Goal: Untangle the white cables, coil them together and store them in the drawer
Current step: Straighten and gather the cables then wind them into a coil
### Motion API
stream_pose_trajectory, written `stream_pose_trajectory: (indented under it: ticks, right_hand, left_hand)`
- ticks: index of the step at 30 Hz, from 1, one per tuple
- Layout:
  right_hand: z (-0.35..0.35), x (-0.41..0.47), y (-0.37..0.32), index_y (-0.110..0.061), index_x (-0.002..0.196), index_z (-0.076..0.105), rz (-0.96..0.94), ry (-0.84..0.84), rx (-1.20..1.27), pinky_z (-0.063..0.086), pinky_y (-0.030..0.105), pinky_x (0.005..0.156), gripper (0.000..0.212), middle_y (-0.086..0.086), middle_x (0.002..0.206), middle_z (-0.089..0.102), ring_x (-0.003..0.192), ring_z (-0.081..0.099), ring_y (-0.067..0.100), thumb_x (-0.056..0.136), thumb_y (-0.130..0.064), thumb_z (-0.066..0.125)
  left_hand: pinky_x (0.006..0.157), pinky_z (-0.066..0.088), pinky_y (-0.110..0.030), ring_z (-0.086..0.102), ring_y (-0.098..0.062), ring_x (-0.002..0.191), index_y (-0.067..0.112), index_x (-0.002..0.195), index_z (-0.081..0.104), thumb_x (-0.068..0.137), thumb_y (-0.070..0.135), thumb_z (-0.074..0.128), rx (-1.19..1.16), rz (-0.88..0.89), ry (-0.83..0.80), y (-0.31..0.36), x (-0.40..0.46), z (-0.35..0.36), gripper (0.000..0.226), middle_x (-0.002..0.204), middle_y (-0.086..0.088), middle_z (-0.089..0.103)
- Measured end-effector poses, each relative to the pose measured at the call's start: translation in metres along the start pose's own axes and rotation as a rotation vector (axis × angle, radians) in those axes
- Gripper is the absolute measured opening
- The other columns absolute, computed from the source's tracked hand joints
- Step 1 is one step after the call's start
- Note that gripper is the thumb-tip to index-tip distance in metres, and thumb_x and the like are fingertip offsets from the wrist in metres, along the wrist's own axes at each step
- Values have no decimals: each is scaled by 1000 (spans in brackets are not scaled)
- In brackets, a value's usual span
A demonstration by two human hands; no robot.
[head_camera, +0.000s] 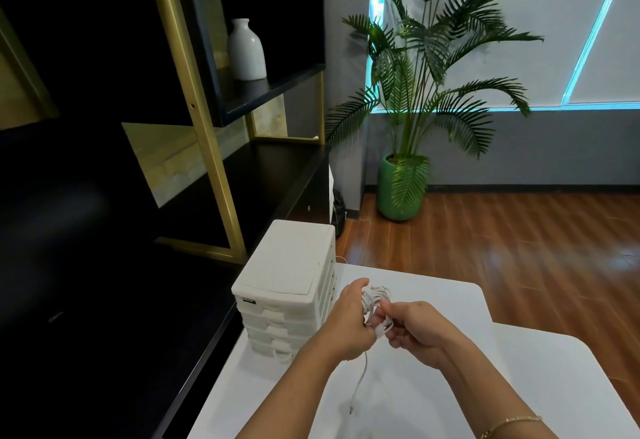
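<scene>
A bundle of white cables (374,303) is held above the white table (450,303), looped into a loose coil. My left hand (349,321) grips the coil from the left. My right hand (415,331) pinches the cable at the coil's lower right side. One loose cable end (360,383) hangs down from my left hand to the tabletop. A white plastic drawer unit (287,289) with several shut drawers stands on the table just left of my hands.
A dark shelving unit with gold frame (207,147) runs along the left, holding a white vase (246,50). A potted palm in a green pot (401,189) stands on the wooden floor behind the table.
</scene>
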State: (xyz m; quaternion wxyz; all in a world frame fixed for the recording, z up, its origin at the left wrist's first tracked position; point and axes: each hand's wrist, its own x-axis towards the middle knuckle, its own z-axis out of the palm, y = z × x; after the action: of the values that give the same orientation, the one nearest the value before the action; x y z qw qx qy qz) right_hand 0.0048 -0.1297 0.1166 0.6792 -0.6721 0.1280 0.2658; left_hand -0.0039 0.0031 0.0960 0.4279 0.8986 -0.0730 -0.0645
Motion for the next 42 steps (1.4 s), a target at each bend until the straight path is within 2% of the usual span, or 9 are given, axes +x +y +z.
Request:
stream_pose_trajectory:
  ticks: [5,8,12,14,21,26,32,39,42]
  right_hand:
    - [-1,-1,1,3,80,67,-41,-19,34,40,24,55,20,12,72,65,58,44,15,92,-8,56]
    - [0,-4,-4,-4,74,69,-116,29,-314,43,24,58,9,8,72,60,64,49,16,83,-4,66]
    - [9,-4,-9,-11,76,70,-175,224,-862,38,21,56,17,4,73,59,64,50,14,84,-26,68]
    - [15,-4,-7,-12,81,68,-212,243,-985,35,18,54,25,4,76,58,66,50,13,90,-33,60]
    - [10,0,-2,-12,62,62,-114,189,-514,37,21,52,32,4,59,53,53,45,15,93,-19,57]
    - [3,3,1,-4,66,59,-20,90,7,22,23,46,21,5,55,45,44,28,11,87,-1,56]
    - [-9,5,1,-11,47,48,31,22,-49,21,22,43,39,3,50,37,45,24,12,84,-3,58]
    - [-16,3,-6,-7,63,54,102,-75,-71,19,20,40,23,0,44,29,45,16,12,86,-8,57]
    - [-20,1,-12,-5,66,61,96,-87,-128,23,20,39,26,-1,41,24,45,16,12,90,-12,53]
  left_hand:
    - [94,44,-21,48,-18,120,19,146,22,86,21,64,-4,-19,9,-1,1,-3,72,141,-2,39]
    - [83,48,-19,52,-18,114,20,145,23,86,18,64,-29,-56,-5,-2,4,-3,72,137,-3,44]
    - [85,51,-22,54,-18,112,20,145,21,81,17,70,-33,-94,-28,-5,5,0,81,137,-3,45]
    - [86,50,-22,52,-19,115,21,146,19,81,15,70,-39,-112,-28,-5,5,3,83,140,-3,41]
    - [87,40,-16,34,-21,136,27,150,3,84,16,68,-34,-104,-15,-2,5,7,93,154,3,17]
    - [90,38,-16,34,-20,134,25,150,9,90,10,59,21,-16,-36,-5,4,1,79,152,0,20]
    - [90,42,-22,48,-17,110,22,132,38,90,16,55,65,30,-66,-9,6,-1,46,129,-3,41]
    - [86,39,-19,49,-11,107,24,130,44,95,30,42,-42,44,-11,-9,4,2,36,125,1,49]
    - [76,41,-15,52,-10,101,24,121,49,99,36,36,-4,41,10,-11,6,3,27,118,2,54]
